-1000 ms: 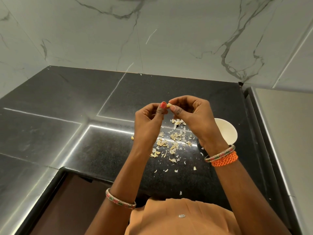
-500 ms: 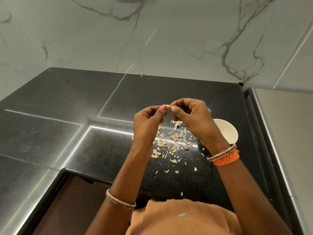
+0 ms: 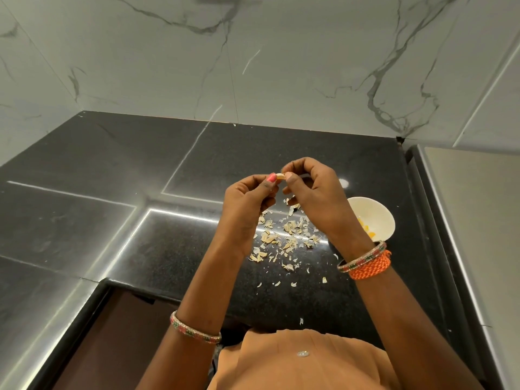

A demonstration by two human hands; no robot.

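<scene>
Head: left hand (image 3: 247, 205) and right hand (image 3: 316, 198) pinch pale piece (image 3: 280, 176) over marble-backed black counter (image 3: 281, 147).

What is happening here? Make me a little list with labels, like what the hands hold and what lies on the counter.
Left hand: pinches a small pale piece at its fingertips
Right hand: pinches the same piece from the other side
Under the hands: pale peel scraps scattered on the black counter
Bowl: white, on the counter right of the scraps, with a few yellow-orange bits inside
Wall: pale marble with grey veins
</scene>
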